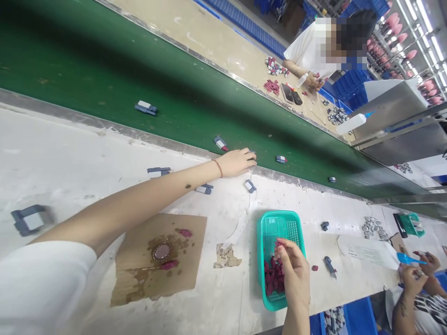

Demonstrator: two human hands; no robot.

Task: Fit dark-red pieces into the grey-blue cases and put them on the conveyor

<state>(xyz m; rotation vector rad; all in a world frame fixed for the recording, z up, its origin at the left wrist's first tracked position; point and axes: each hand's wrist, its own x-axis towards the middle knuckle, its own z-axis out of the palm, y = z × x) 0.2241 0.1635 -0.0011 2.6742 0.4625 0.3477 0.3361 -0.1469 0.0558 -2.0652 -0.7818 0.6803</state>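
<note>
My left hand (237, 162) reaches across to the near edge of the green conveyor belt (188, 116), its fingers curled down over a grey-blue plastic part that is mostly hidden. Just beyond it on the belt lies a grey-blue part with a maroon tip (220, 143). My right hand (295, 267) pinches a small maroon plastic piece (278, 244) above a green plastic basket (261, 260). Many loose maroon pieces (274, 277) fill the basket's lower end. Beside my left arm, several grey-blue parts with white panels (250, 186) rest on the white table (230, 284).
A stained cardboard sheet (192, 260) carries a small round dish (162, 252) and two maroon pieces. More parts (145, 107) are spaced along the belt. Across it a person (307, 51) handles small pieces; another person's hands (415, 274) are at right.
</note>
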